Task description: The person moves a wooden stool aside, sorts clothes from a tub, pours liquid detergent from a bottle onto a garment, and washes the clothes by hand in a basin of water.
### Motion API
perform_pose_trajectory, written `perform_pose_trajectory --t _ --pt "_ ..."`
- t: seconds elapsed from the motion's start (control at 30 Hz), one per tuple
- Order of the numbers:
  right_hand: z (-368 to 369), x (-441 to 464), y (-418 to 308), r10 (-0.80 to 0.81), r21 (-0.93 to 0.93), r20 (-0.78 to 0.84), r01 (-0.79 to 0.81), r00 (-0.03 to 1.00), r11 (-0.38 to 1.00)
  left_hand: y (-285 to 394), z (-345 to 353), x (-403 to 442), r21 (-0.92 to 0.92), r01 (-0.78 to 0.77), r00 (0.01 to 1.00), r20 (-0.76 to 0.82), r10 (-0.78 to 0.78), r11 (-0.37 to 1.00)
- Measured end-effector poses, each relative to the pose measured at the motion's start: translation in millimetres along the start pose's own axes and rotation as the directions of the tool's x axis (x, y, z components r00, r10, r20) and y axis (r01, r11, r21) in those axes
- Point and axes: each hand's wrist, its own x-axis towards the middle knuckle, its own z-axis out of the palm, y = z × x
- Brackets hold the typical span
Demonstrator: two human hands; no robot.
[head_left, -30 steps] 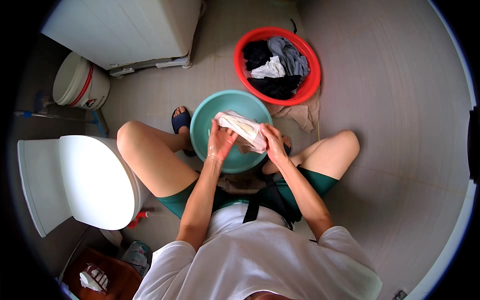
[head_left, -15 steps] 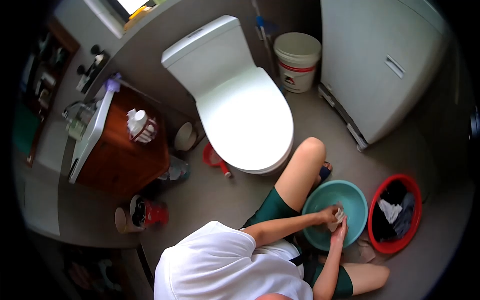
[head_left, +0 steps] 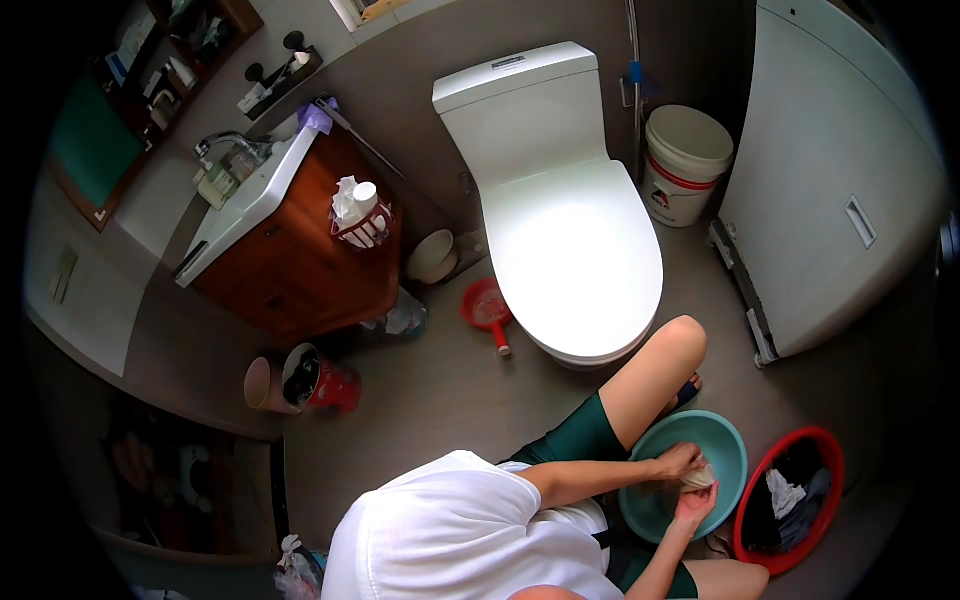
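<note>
Over the teal basin (head_left: 650,440), a small pale cloth (head_left: 699,478) is held between both hands. My left hand (head_left: 680,461) grips its upper end with curled fingers. Below it, my right hand (head_left: 696,507) has its fingers closed on the lower end. Right of the teal basin stands a red basin (head_left: 836,470) with dark, grey and white clothes (head_left: 785,494) in it. A bit of beige cloth shows between the two basins.
A white toilet (head_left: 575,260) stands ahead, with a white bucket (head_left: 685,165) and a white appliance (head_left: 840,200) to its right. A red scoop (head_left: 488,306) lies on the floor. At left are a wooden cabinet (head_left: 290,280) and a red bin (head_left: 335,385).
The view has swung far to the left, so the basins now appear at lower right. The cloth, earlier spread between both hands, is now bunched up in them.
</note>
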Motion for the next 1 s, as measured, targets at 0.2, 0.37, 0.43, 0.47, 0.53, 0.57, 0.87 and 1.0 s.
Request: perform_pose_trajectory --t 0.2,0.37,0.43,0.47,0.53,0.57,0.87,1.0 --pt "-23 10 -9 0.043 0.015 0.091 -0.044 0.995 0.999 -8 -2 6 -0.147 -0.093 0.989 0.098 0.108 0.985" --pt "13 -27 -10 -0.180 -0.146 0.059 0.187 0.982 0.972 -4 -14 8 -0.169 -0.126 0.965 0.207 0.161 0.977" --pt "1 -21 -13 -0.310 -0.195 0.100 0.325 0.945 0.925 -26 -6 16 -0.343 0.029 0.966 0.252 0.062 0.939" --pt "14 -30 -12 -0.348 -0.196 0.056 0.352 0.936 0.915 -10 -20 13 -0.375 0.167 0.949 0.313 -0.045 0.912" --pt "41 -50 -7 -0.464 -0.284 0.004 0.446 0.886 0.849 -2 -29 14 -0.475 0.081 0.950 0.303 0.077 0.876" --pt "46 -56 -5 -0.493 -0.314 -0.012 0.465 0.870 0.828 -2 -33 17 -0.487 0.145 0.925 0.375 0.056 0.861" --pt "69 -81 -7 -0.605 -0.297 0.020 0.582 0.796 0.757 44 -33 27 -0.512 0.470 0.822 0.550 -0.146 0.719" --pt "80 -87 -9 -0.602 -0.237 -0.026 0.580 0.798 0.780 46 -22 30 -0.599 0.501 0.826 0.547 -0.138 0.625"
